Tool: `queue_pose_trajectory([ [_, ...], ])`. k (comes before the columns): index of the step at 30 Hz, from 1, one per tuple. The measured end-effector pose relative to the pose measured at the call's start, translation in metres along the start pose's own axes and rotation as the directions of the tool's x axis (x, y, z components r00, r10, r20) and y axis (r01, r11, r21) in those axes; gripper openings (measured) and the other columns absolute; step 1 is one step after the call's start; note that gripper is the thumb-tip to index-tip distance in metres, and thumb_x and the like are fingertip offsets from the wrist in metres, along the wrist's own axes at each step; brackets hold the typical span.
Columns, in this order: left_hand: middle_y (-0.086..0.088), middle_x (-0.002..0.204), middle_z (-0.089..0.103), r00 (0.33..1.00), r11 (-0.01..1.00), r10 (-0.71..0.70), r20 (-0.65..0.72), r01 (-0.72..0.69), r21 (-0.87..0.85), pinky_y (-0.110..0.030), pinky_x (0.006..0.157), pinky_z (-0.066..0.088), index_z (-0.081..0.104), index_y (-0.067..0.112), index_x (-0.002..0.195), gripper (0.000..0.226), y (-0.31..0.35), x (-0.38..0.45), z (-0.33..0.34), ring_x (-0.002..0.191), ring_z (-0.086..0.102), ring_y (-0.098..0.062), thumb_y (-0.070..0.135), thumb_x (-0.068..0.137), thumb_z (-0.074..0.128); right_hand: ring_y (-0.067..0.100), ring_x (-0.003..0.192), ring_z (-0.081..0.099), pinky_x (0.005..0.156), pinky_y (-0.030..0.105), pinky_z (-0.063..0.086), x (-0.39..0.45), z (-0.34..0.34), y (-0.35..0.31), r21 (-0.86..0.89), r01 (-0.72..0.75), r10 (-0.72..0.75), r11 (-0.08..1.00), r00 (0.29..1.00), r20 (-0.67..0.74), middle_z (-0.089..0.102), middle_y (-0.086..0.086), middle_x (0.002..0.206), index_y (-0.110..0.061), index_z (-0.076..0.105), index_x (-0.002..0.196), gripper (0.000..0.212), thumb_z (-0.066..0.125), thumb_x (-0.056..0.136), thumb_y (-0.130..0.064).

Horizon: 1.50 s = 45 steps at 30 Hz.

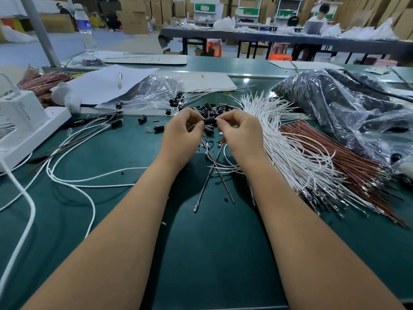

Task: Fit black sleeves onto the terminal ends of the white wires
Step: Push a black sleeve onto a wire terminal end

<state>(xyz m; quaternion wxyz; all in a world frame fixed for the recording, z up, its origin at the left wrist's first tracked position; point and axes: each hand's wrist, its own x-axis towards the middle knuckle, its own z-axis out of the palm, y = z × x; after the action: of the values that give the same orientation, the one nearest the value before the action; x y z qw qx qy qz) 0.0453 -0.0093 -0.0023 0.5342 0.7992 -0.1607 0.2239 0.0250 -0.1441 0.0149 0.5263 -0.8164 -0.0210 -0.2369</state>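
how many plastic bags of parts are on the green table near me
2. A clear bag lies far left of the hands, and a larger bag of black parts sits at the right. Others may be hidden.

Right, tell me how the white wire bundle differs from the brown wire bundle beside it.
The white wire bundle is pale and fans out loosely toward the hands; the brown wire bundle is reddish and lies straighter and tighter. The white one sits nearer the right hand, the brown one farther right. Both rest on the green table.
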Motion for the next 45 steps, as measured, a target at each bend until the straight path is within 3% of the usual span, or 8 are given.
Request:
queue_pose_trajectory([
  [7, 0.007, 0.062, 0.055, 0.999, 0.997, 0.013, -0.048, -0.009, 0.076, -0.016, 0.054, 0.037, 0.061, 0.017, 0.083, 0.006, -0.001, 0.0, 0.001, 0.055, 0.046, -0.004, 0.013, 0.087, 0.063, 0.014, 0.065, 0.062, 0.071, 0.036, 0.056, 0.002, 0.001, 0.001, 0.036, 0.017, -0.015, 0.999, 0.999, -0.045, 0.069, -0.003, 0.076, -0.017, 0.073, 0.085, 0.004, 0.071, 0.085, -0.014],
  [17, 0.009, 0.047, 0.042, 0.983, 0.945, 0.154, -0.103, -0.115, 0.307, -0.026, 0.055, 0.039, 0.065, 0.018, 0.083, 0.005, 0.006, -0.005, 0.0, 0.05, 0.043, -0.007, 0.014, 0.085, 0.061, 0.013, 0.063, 0.061, 0.065, 0.026, 0.053, 0.001, 0.002, 0.001, 0.078, 0.035, -0.032, 0.996, 0.999, -0.04, 0.069, -0.004, 0.076, -0.022, 0.07, 0.082, 0.013, 0.069, 0.086, -0.009],
  [26, 0.008, 0.052, 0.047, 0.993, 0.995, 0.041, -0.109, -0.031, 0.1, -0.016, 0.051, 0.032, 0.065, 0.02, 0.079, 0.007, 0.009, -0.004, -0.002, 0.046, 0.04, -0.003, 0.014, 0.082, 0.064, 0.003, 0.059, 0.06, 0.061, 0.02, 0.052, -0.003, 0.01, -0.003, 0.136, 0.067, -0.053, 0.988, 0.993, -0.103, 0.067, -0.01, 0.073, -0.014, 0.074, 0.093, 0.014, 0.077, 0.079, -0.01],
  [32, -0.029, 0.073, 0.065, 0.995, 0.974, -0.079, -0.059, 0.064, -0.217, -0.03, 0.061, 0.045, 0.069, 0.008, 0.082, 0.005, 0.017, -0.003, -0.002, 0.061, 0.054, -0.019, 0.003, 0.082, 0.069, 0.005, 0.059, 0.061, 0.06, 0.021, 0.052, -0.001, 0.009, -0.002, 0.162, 0.047, -0.023, 0.986, 0.989, -0.149, 0.068, -0.01, 0.073, -0.013, 0.075, 0.093, 0.013, 0.076, 0.08, -0.01],
  [34, -0.02, 0.065, 0.066, 0.994, 0.959, -0.093, -0.05, 0.076, -0.271, -0.027, 0.062, 0.047, 0.069, 0.004, 0.083, 0.004, 0.018, -0.003, -0.003, 0.06, 0.056, -0.016, 0.001, 0.081, 0.071, 0.006, 0.059, 0.061, 0.062, 0.023, 0.053, 0.0, 0.009, -0.003, 0.175, 0.041, -0.015, 0.984, 0.989, -0.147, 0.069, -0.007, 0.074, -0.011, 0.075, 0.094, 0.013, 0.076, 0.08, -0.009],
  [37, 0.012, 0.048, 0.059, 0.995, 0.954, -0.086, -0.043, 0.069, -0.292, -0.01, 0.049, 0.037, 0.068, 0.001, 0.082, 0.005, 0.017, -0.003, -0.002, 0.045, 0.048, 0.003, -0.002, 0.08, 0.072, 0.008, 0.06, 0.061, 0.063, 0.024, 0.054, 0.0, 0.01, -0.003, 0.188, 0.03, -0.006, 0.982, 0.992, -0.129, 0.069, -0.005, 0.075, -0.01, 0.075, 0.095, 0.014, 0.074, 0.081, -0.007],
  [42, -0.004, 0.052, 0.045, 0.995, 0.957, -0.083, -0.054, 0.064, -0.282, -0.016, 0.047, 0.027, 0.071, 0.011, 0.08, 0.006, 0.016, -0.003, -0.003, 0.046, 0.032, -0.008, 0.008, 0.08, 0.076, 0.007, 0.056, 0.06, 0.056, 0.018, 0.05, 0.001, 0.01, -0.002, 0.25, -0.021, 0.045, 0.968, 0.995, -0.094, 0.068, -0.005, 0.074, -0.009, 0.074, 0.099, 0.016, 0.072, 0.083, -0.005],
  [45, -0.002, 0.053, 0.049, 0.995, 0.959, -0.091, -0.053, 0.073, -0.275, -0.015, 0.047, 0.032, 0.071, 0.014, 0.079, 0.006, 0.016, -0.002, -0.003, 0.046, 0.037, -0.005, 0.01, 0.08, 0.077, 0.006, 0.051, 0.061, 0.055, 0.019, 0.05, 0.001, 0.01, -0.002, 0.338, -0.078, 0.085, 0.938, 0.996, -0.006, 0.068, 0.0, 0.075, -0.007, 0.068, 0.108, 0.021, 0.066, 0.088, -0.001],
])
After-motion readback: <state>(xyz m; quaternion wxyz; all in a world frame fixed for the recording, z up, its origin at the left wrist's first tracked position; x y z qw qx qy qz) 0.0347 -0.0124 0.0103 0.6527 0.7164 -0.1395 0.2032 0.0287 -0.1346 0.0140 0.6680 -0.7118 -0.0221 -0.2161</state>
